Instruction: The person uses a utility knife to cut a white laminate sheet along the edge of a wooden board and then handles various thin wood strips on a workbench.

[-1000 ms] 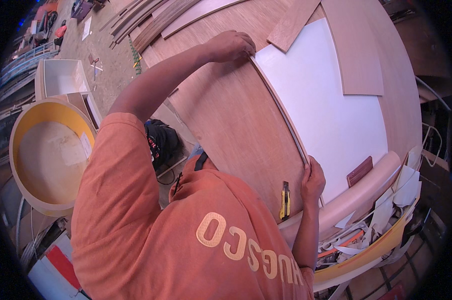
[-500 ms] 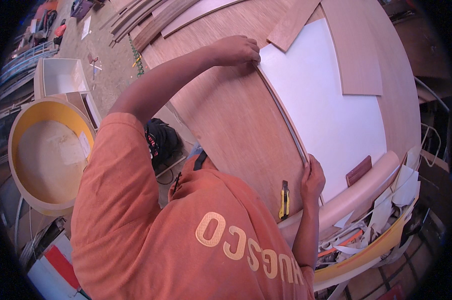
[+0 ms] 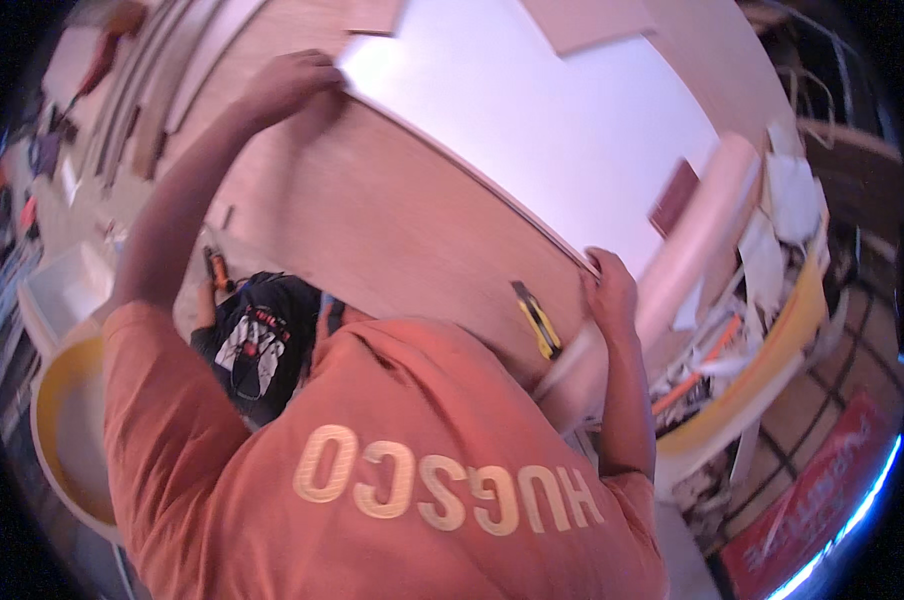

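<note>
A white-faced panel (image 3: 512, 110) lies on a large wooden sheet (image 3: 402, 200), with a thin brown edge running between my hands. At the panel's far left corner is my left hand (image 3: 297, 82), its fingers curled closed around the edge. My right hand (image 3: 610, 288) pinches the right end of that same edge with thumb and fingers. The fingertips of the left hand are partly hidden and blurred. Close to my right hand, a yellow and black utility knife (image 3: 538, 322) rests on the wooden sheet.
A pale roll of sheet material (image 3: 697, 235) lies by a dark red block (image 3: 674, 198). Beyond it, a yellow-sided container (image 3: 762, 385) holds offcuts. Wood strips (image 3: 137, 95) lie far left. A round yellow-lined drum (image 3: 72, 430) and a black printed cloth item (image 3: 262, 345) are at left.
The whole view has swung, so the panel and both hands appear farther left and higher. The dark gap along the panel's edge looks narrower. Both hands stay at its ends.
</note>
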